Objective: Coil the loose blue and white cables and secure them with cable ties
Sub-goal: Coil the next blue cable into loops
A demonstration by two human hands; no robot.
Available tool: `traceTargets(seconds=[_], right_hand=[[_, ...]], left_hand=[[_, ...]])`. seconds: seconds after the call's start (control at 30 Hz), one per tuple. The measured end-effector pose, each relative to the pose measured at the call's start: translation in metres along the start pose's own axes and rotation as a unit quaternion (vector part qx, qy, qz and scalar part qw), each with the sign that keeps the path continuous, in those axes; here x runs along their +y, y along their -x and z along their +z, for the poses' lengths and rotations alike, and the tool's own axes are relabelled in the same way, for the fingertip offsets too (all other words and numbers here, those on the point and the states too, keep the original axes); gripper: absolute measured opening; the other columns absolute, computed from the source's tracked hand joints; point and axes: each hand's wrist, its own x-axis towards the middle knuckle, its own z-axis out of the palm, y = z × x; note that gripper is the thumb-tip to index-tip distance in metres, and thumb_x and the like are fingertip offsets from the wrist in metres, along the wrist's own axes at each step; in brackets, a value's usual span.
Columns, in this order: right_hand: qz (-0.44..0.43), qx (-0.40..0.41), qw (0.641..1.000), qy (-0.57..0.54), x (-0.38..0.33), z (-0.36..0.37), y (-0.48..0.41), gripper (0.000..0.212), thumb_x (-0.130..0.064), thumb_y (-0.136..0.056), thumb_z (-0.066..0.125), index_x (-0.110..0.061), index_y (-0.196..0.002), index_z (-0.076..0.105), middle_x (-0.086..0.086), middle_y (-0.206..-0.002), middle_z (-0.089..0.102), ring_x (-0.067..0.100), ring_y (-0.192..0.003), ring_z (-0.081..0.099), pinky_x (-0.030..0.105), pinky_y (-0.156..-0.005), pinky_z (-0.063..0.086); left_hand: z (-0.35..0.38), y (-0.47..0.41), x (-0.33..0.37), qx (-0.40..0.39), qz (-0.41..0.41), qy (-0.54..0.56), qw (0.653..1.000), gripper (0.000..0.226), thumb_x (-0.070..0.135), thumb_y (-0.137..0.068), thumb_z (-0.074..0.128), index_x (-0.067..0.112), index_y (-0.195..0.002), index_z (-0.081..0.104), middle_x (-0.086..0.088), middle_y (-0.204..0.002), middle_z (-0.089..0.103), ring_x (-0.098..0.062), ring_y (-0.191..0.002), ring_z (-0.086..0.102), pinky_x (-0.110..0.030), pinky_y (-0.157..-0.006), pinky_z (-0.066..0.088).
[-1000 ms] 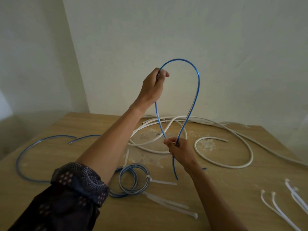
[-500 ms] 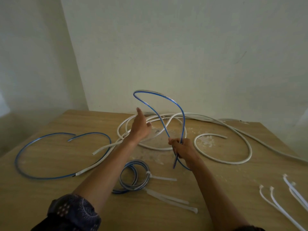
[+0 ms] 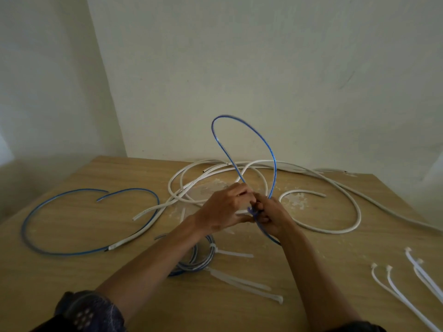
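A thin blue cable (image 3: 249,130) stands up in one tall loop above the wooden table (image 3: 72,279). Its two legs cross and meet where my hands join. My left hand (image 3: 223,209) and my right hand (image 3: 271,216) both pinch the blue cable at that crossing, and a short blue tail hangs below my right wrist. Loose white cables (image 3: 354,212) lie in wide curves behind and right of my hands. A second blue cable (image 3: 31,216) lies in an open ring at the left. A small coiled bundle (image 3: 203,259), bound with a white tie, lies under my left forearm.
Loose white cable ties lie near the bundle (image 3: 244,283) and at the table's right front (image 3: 402,291). White crumbs speckle the table's middle. Pale walls close off the back and left, and the table's left edge drops away.
My left hand came down from the top of the blue loop and joined my right hand at the crossing. The loop has risen taller again after sagging.
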Motion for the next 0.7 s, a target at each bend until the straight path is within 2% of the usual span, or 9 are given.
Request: traceTargets(seconds=[0.13, 0.23, 0.37, 0.43, 0.5, 0.57, 0.6, 0.67, 0.7], right_hand=[[0.02, -0.034, 0.998, -0.042, -0.003, -0.004, -0.004, 0.039, -0.025, -0.101, 0.059, -0.013, -0.064, 0.055, -0.005, -0.043, 0.039, 0.004, -0.033, 0.028, 0.016, -0.03, 0.021], [0.019, -0.025, 1.0, -0.005, 0.0, -0.004, -0.006, 0.03, -0.022, -0.1, 0.059, -0.011, -0.073, 0.056, -0.004, -0.044, 0.039, 0.004, -0.034, 0.029, 0.017, -0.03, 0.024], [0.02, 0.01, 0.997, 0.072, 0.0, -0.002, -0.001, 0.039, -0.021, -0.101, 0.058, -0.013, -0.063, 0.051, -0.004, -0.044, 0.039, 0.005, -0.035, 0.026, 0.018, -0.034, 0.023], [0.007, 0.026, 0.994, 0.11, -0.002, 0.0, 0.002, 0.047, -0.032, -0.104, 0.055, -0.014, -0.06, 0.051, -0.003, -0.045, 0.042, 0.005, -0.035, 0.027, 0.018, -0.033, 0.022], [-0.013, 0.055, 0.993, 0.106, -0.002, -0.002, 0.0, 0.048, -0.049, -0.104, 0.049, -0.015, -0.074, 0.065, -0.003, -0.049, 0.042, 0.006, -0.038, 0.028, 0.018, -0.033, 0.02], [-0.046, 0.101, 0.991, 0.074, -0.001, -0.009, -0.006, 0.06, -0.06, -0.104, 0.034, -0.013, -0.097, 0.07, -0.004, -0.049, 0.04, 0.008, -0.041, 0.031, 0.017, -0.035, 0.021], [-0.069, 0.14, 0.986, 0.061, -0.001, -0.014, -0.01, 0.065, -0.061, -0.105, 0.028, -0.011, -0.102, 0.07, -0.005, -0.047, 0.04, 0.01, -0.043, 0.033, 0.018, -0.038, 0.024], [-0.144, 0.21, 0.965, 0.055, -0.002, -0.024, -0.016, 0.064, -0.054, -0.108, 0.025, -0.008, -0.105, 0.069, -0.005, -0.046, 0.039, 0.011, -0.044, 0.034, 0.024, -0.046, 0.027], [-0.198, 0.225, 0.952, 0.065, -0.003, -0.027, -0.016, 0.057, -0.048, -0.109, 0.027, -0.01, -0.102, 0.068, -0.007, -0.046, 0.038, 0.01, -0.044, 0.034, 0.026, -0.048, 0.028]], left_hand=[[0.002, 0.003, 0.006, 0.036, 0.034, -0.001, 0.999, 0.045, 0.041, -0.081, 0.082, 0.015, -0.113, 0.068, -0.002, -0.108, 0.059, -0.016, -0.101, 0.055, -0.028, -0.073, 0.054], [0.004, 0.003, 0.008, 0.042, 0.056, -0.003, 0.998, 0.033, 0.038, -0.084, 0.081, 0.018, -0.108, 0.071, -0.001, -0.105, 0.06, -0.018, -0.099, 0.058, -0.032, -0.067, 0.056], [0.003, -0.001, 0.002, 0.027, 0.076, -0.026, 0.996, 0.024, 0.036, -0.086, 0.078, 0.018, -0.101, 0.072, -0.002, -0.105, 0.059, -0.018, -0.098, 0.054, -0.032, -0.069, 0.053], [0.003, 0.0, -0.005, 0.005, 0.096, -0.042, 0.994, 0.022, 0.035, -0.089, 0.073, 0.016, -0.099, 0.07, -0.005, -0.107, 0.06, -0.02, -0.1, 0.052, -0.035, -0.077, 0.049], [0.003, 0.005, -0.009, -0.021, 0.096, -0.049, 0.994, 0.018, 0.031, -0.092, 0.069, 0.014, -0.097, 0.066, -0.006, -0.102, 0.064, -0.022, -0.096, 0.055, -0.037, -0.078, 0.048], [0.002, 0.013, -0.013, -0.056, 0.042, -0.016, 0.997, 0.015, 0.025, -0.096, 0.065, 0.012, -0.1, 0.061, -0.006, -0.096, 0.067, -0.025, -0.088, 0.061, -0.038, -0.076, 0.049], [0.002, 0.017, -0.016, -0.065, -0.003, 0.015, 0.998, 0.015, 0.024, -0.1, 0.061, 0.011, -0.107, 0.062, -0.005, -0.1, 0.068, -0.024, -0.089, 0.063, -0.035, -0.076, 0.049], [-0.002, 0.023, -0.026, -0.046, -0.103, 0.09, 0.99, 0.024, 0.019, -0.102, 0.058, 0.014, -0.125, 0.063, 0.003, -0.112, 0.068, -0.011, -0.088, 0.064, -0.023, -0.077, 0.049], [-0.006, 0.024, -0.031, -0.017, -0.157, 0.142, 0.977, 0.026, 0.016, -0.101, 0.058, 0.015, -0.127, 0.065, 0.007, -0.105, 0.068, -0.004, -0.08, 0.062, -0.019, -0.074, 0.049]])
